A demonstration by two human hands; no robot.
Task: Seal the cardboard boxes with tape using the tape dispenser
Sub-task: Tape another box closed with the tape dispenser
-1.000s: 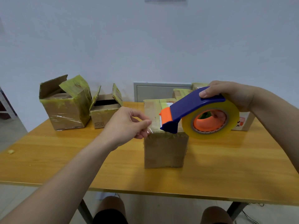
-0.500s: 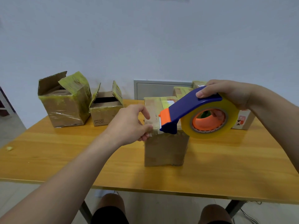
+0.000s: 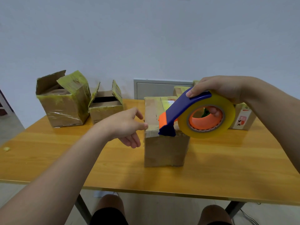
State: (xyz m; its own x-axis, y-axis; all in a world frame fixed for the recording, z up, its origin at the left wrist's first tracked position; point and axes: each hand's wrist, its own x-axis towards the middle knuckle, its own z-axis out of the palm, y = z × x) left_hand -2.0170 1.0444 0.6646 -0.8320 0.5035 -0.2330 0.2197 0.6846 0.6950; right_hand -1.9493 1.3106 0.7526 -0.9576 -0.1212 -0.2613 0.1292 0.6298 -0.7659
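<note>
Left hand (image 3: pixel 128 127): open and holding nothing, with the fingers loosely spread; the thumb tip is at the near top-left edge of the closed box (image 3: pixel 164 150) and seems to touch it.
Right hand (image 3: pixel 219 91): wrapped around the tape dispenser (image 3: pixel 178 109), with the thumb pressed on top of the blue arm and the fingers hooked through the orange core.
Tape dispenser: its blue and orange nose points towards the left hand and sits just beside that thumb, down on the near top edge of the closed box.
Tape roll (image 3: pixel 229 116): yellowish and clear, hanging under the right hand.
Closed box: between the two hands and below the dispenser, upright on the table (image 3: pixel 219 168), with old tape across its top.
Small open box (image 3: pixel 105 109): beyond the left hand, flaps raised.
Large open box (image 3: pixel 63 103): further out on the same side, just beside the small one, its flaps coated in yellowed tape.
Labelled box (image 3: pixel 243 117): behind the right wrist, partly hidden by the roll.
Another taped box (image 3: pixel 180 90): past the right hand's fingertips, mostly hidden.
Wall panel (image 3: pixel 159 88): grey, on the wall beyond both hands.
Scrap (image 3: pixel 6 148): a small pale bit on the table, well out past the left forearm.
</note>
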